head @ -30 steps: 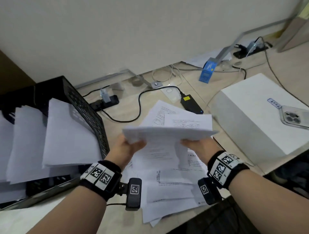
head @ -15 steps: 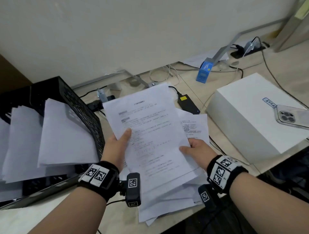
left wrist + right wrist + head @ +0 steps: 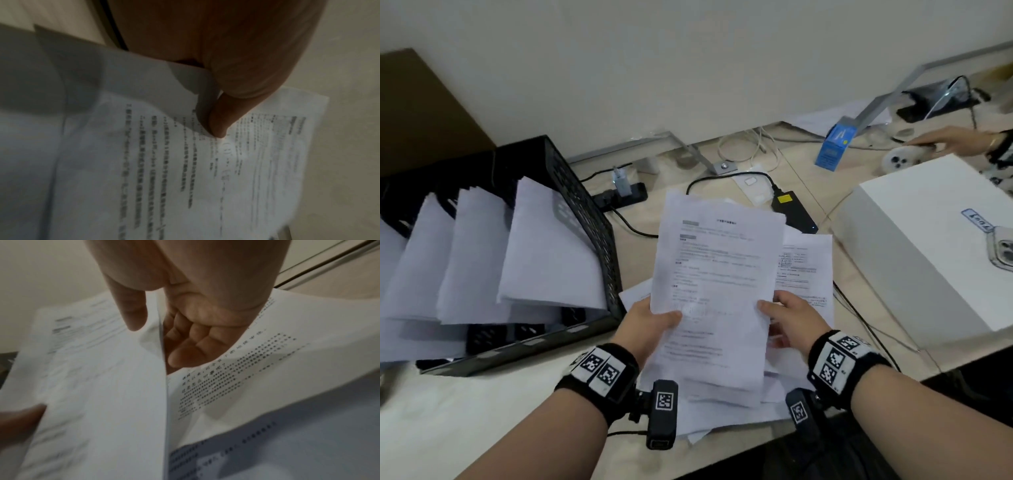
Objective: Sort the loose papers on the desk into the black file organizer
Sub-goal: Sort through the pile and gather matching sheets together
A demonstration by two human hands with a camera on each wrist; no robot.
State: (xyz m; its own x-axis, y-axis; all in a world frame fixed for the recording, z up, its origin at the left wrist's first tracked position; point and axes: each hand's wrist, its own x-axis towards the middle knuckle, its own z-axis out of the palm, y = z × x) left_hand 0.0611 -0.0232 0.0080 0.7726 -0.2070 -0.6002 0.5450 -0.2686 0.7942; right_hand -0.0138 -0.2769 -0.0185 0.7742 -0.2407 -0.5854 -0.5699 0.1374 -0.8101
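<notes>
**deskwatcher:** ok so what are the hands actually doing here? can't quite read it

**papertrail:** both are on the same printed sheet (image 3: 717,274). left hand (image 3: 650,325) has its thumb (image 3: 218,123) pressed on the printed face with the rest of the hand behind the page, so it's pinching the left edge. right hand (image 3: 791,325) does the mirror thing: thumb (image 3: 133,311) on top, fingers (image 3: 191,345) curled under the right edge. sheet is held up, tilted, above the desk (image 3: 482,411)

**deskwatcher:** and the rest of the stack?

**papertrail:** loose papers (image 3: 804,270) lie in a messy pile right underneath, spilling toward the near desk edge. the black file organizer (image 3: 585,219) sits just left of the pile, with white sheets (image 3: 551,246) already leaning in several of its slots

**deskwatcher:** anything else around?

**papertrail:** white box (image 3: 928,246) on the right with a phone (image 3: 1001,248) on it, a black power brick (image 3: 794,212) behind the pile, a small blue box (image 3: 835,147) further back. someone else's hand (image 3: 955,140) pokes in at the far right
</notes>
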